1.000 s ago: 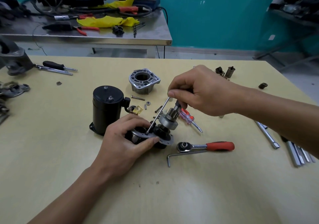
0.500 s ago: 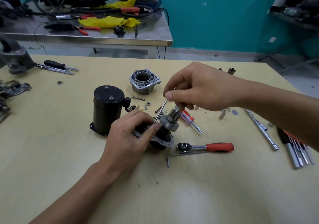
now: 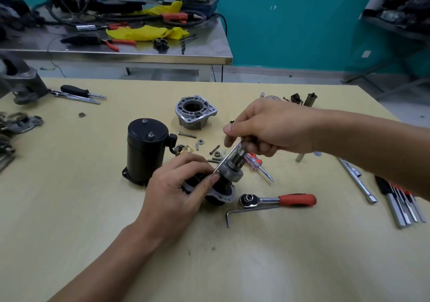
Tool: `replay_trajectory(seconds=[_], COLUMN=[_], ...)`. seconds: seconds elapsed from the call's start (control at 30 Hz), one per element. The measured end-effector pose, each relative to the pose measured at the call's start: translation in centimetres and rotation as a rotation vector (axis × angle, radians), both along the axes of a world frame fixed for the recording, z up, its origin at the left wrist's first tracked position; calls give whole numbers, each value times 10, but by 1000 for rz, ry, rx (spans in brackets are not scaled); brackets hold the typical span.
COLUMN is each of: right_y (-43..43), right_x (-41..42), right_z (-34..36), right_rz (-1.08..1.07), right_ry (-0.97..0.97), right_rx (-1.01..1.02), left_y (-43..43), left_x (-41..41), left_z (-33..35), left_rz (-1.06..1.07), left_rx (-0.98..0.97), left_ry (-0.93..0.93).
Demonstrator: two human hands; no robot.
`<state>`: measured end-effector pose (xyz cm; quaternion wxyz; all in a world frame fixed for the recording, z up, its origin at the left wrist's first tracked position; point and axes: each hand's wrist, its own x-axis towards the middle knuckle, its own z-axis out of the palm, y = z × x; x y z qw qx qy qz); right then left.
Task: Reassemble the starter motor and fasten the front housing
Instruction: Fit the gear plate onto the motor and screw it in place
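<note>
My left hand grips the dark armature assembly, which lies tilted on the yellow table. Its grey pinion drive points up and to the right. My right hand pinches a thin metal rod that slants down to the assembly beside my left thumb; its fingers also touch the pinion's top. The black motor body stands upright to the left. The grey aluminium front housing sits apart, further back.
Loose bolts and nuts lie between the body and housing. A red-handled ratchet, an Allen key and a small screwdriver lie to the right, with socket bars and files further right. A steel bench stands behind.
The rod's lower end has slid along the assembly toward my left thumb. My left thumb shifted up beside the pinion, and my right hand stayed above it.
</note>
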<state>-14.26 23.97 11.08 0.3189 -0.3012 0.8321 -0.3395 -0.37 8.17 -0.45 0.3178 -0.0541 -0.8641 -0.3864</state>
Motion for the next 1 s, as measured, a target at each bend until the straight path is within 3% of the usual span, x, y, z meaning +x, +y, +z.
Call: replay_trajectory(seconds=[0.1,0.17,0.23,0.33,0.5,0.53,0.67,0.8,0.93,1.0], right_y=[13,18,19,15,9,10,21,20,11,5], right_x=[-8,-10,-10,-6,-2,-2,-8,-8,-4,0], right_z=[8,15,16,6,7,10,26,28,17,9], right_rz=[332,468,495,352,45,81,394,514,345,100], right_ry=[724,829,804,710,267,281,663,631,430,97], right_rx=[46,8,-2,-17,113,120,89,21,11,38], left_y=[-1,-1,0,-1,1,0,-1,-1,-2,-1], left_x=[0,0,0,0,0,0,-1,-1,0,0], left_z=[1,2,1,1,1,1,1,0,-1,-2], left_rz=[0,-5,-5,15,8,10,10,-3,-21,-27], left_rx=[14,21,16,21,0,-1,19,15,-1,-21], left_ry=[-8,-24,-28,-13,-8,-8,-8,-8,16,18])
